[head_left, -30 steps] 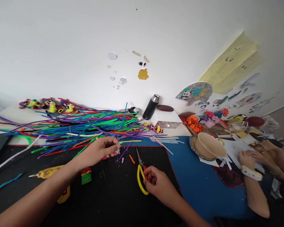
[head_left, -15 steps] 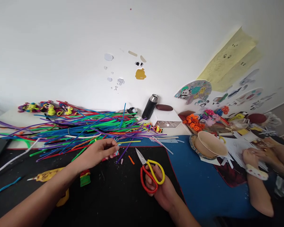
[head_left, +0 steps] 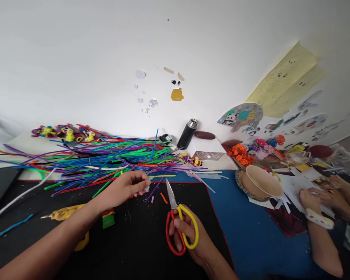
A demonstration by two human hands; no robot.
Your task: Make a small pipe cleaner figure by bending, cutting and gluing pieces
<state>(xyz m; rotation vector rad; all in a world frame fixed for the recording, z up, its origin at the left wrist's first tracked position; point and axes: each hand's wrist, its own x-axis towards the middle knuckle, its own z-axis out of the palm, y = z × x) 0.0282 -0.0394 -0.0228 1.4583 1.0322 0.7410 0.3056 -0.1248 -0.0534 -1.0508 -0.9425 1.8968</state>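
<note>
My right hand (head_left: pixel 202 241) holds a pair of scissors (head_left: pixel 172 199) with one red and one yellow handle loop. Their blades are together and point away from me. My left hand (head_left: pixel 122 189) is closed in a pinch over the black mat (head_left: pixel 140 249). A bit of light blue shows at its fingertips, too small to name. Just beyond it lies a large pile of coloured pipe cleaners (head_left: pixel 111 157). Short orange (head_left: pixel 163 198) and pale pink (head_left: pixel 152 199) scraps rest between my hands. A small red and green fuzzy piece (head_left: pixel 108 219) sits by my left forearm.
A yellow glue gun (head_left: pixel 66 213) lies partly behind my left forearm. At the back stand a black flask (head_left: pixel 187 135) and a white box (head_left: pixel 208 147). A beige bowl (head_left: pixel 264 182) stands on the right, near another person's arm (head_left: pixel 322 241). Fuzzy figures (head_left: pixel 65 133) sit back left.
The scissors have turned more upright in my right hand, with the thumb now across the handles. My left hand keeps its pinch. The whole view has shifted slightly.
</note>
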